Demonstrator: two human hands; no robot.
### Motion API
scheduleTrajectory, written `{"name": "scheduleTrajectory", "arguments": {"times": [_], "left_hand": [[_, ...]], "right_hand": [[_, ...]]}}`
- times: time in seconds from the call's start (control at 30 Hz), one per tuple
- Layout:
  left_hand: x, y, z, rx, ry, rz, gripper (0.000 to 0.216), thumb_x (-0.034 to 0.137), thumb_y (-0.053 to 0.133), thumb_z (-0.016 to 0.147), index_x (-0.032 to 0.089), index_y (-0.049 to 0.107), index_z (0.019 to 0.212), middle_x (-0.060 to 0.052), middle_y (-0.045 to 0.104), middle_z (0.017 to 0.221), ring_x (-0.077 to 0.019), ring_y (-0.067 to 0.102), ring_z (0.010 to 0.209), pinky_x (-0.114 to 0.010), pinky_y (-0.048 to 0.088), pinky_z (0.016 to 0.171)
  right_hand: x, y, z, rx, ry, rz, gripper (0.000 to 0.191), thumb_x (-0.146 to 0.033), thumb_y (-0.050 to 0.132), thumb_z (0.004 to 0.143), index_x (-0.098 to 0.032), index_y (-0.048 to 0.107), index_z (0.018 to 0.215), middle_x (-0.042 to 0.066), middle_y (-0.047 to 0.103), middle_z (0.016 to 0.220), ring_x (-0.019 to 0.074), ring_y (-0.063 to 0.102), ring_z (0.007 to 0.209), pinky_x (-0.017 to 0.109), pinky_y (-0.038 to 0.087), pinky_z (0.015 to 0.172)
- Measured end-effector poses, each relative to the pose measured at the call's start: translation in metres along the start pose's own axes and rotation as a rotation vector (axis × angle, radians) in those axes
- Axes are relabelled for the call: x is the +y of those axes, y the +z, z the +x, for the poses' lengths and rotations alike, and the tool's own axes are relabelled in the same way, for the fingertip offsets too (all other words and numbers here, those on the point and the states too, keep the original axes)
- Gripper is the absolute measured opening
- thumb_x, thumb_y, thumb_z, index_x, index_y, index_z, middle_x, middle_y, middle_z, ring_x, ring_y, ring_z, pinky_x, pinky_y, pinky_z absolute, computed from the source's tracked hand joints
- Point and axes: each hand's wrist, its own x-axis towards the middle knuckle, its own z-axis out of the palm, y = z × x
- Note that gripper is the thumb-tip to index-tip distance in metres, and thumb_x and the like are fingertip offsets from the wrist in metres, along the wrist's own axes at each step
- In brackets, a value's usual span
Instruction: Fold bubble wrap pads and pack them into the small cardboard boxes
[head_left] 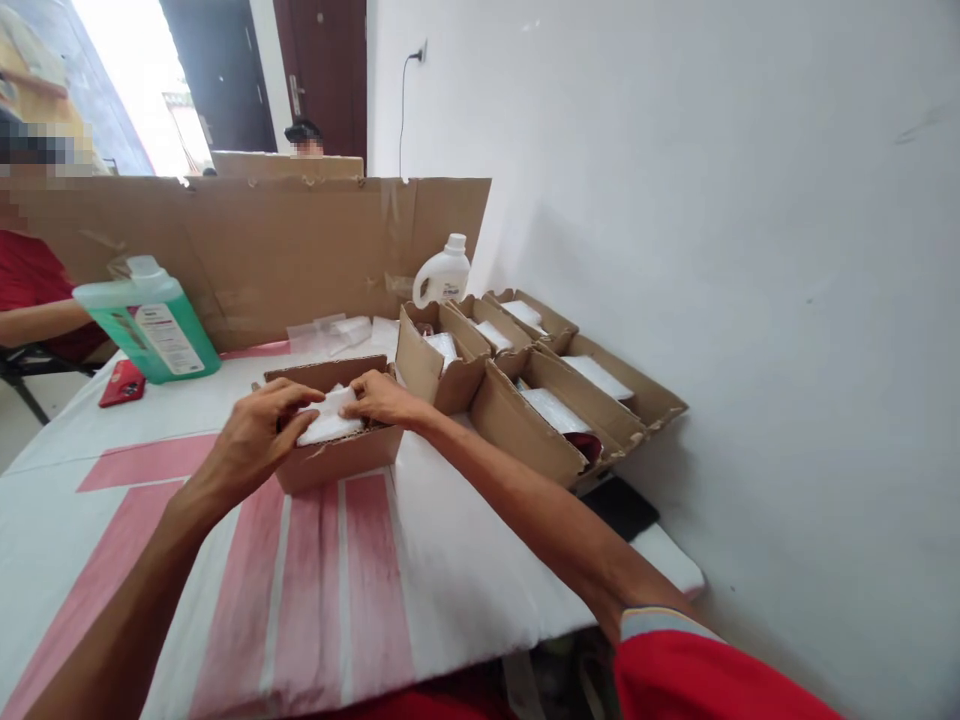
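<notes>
A white packet [330, 420], seemingly wrapped in foam or bubble wrap, sits in the mouth of a small open cardboard box [337, 462]. At its left end, my left hand [262, 425] has thumb and fingers curved round the packet's edge. From the other side, my right hand [381, 398] pinches the packet's right part between thumb and fingers. Whatever lies beneath the packet inside the box is hidden.
Several open cardboard boxes [536, 435] with white wrapped packets stand to the right by the wall. Behind are a white jug [444, 275], clear plastic wrap [330, 335] and a cardboard screen [285, 240]. A green-liquid bottle [161, 330] and red phone [122, 383] lie left, near another person.
</notes>
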Motion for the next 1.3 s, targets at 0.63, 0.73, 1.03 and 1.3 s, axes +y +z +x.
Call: {"name": "scheduleTrajectory", "arguments": {"times": [0.63, 0.73, 1.03, 1.3], "left_hand": [[-0.030, 0.007, 0.028, -0.383, -0.013, 0.154, 0.045, 0.050, 0.067, 0.073, 0.024, 0.074, 0.109, -0.008, 0.073, 0.108, -0.0264, 0.069, 0.094, -0.035, 0.053, 0.085], [-0.024, -0.017, -0.010, 0.013, -0.221, -0.114, 0.049, 0.062, 0.064, 0.080, 0.025, 0.072, 0.111, -0.007, 0.073, 0.112, -0.0242, 0.069, 0.095, -0.035, 0.055, 0.084], [-0.052, 0.081, -0.098, 0.336, -0.551, -0.613, 0.085, 0.092, 0.031, 0.078, 0.022, 0.065, 0.113, -0.012, 0.069, 0.125, -0.0305, 0.058, 0.130, -0.046, 0.044, 0.112], [-0.072, 0.002, -0.144, 0.475, -0.518, -0.524, 0.064, 0.080, 0.042, 0.086, 0.032, 0.062, 0.124, -0.002, 0.059, 0.143, -0.0313, 0.042, 0.144, -0.051, 0.032, 0.123]], "right_hand": [[-0.002, -0.025, -0.034, 0.063, -0.188, -0.135, 0.020, -0.033, 0.076, 0.085, -0.018, 0.071, 0.096, 0.004, 0.073, 0.093, 0.0187, 0.067, 0.085, 0.025, 0.046, 0.070], [0.014, -0.029, -0.079, 0.521, -0.203, 0.177, 0.020, -0.037, 0.061, 0.096, -0.019, 0.069, 0.093, 0.002, 0.072, 0.094, 0.0161, 0.065, 0.087, 0.026, 0.047, 0.079], [0.050, 0.097, -0.107, 0.598, 0.022, 0.538, 0.049, -0.050, 0.049, 0.101, -0.019, 0.055, 0.139, 0.013, 0.065, 0.133, 0.0260, 0.060, 0.124, 0.039, 0.051, 0.099], [-0.016, 0.136, -0.109, 0.524, -0.129, 0.524, 0.085, -0.050, 0.073, 0.087, -0.026, 0.033, 0.158, 0.015, 0.051, 0.149, 0.0334, 0.050, 0.136, 0.048, 0.048, 0.107]]}}
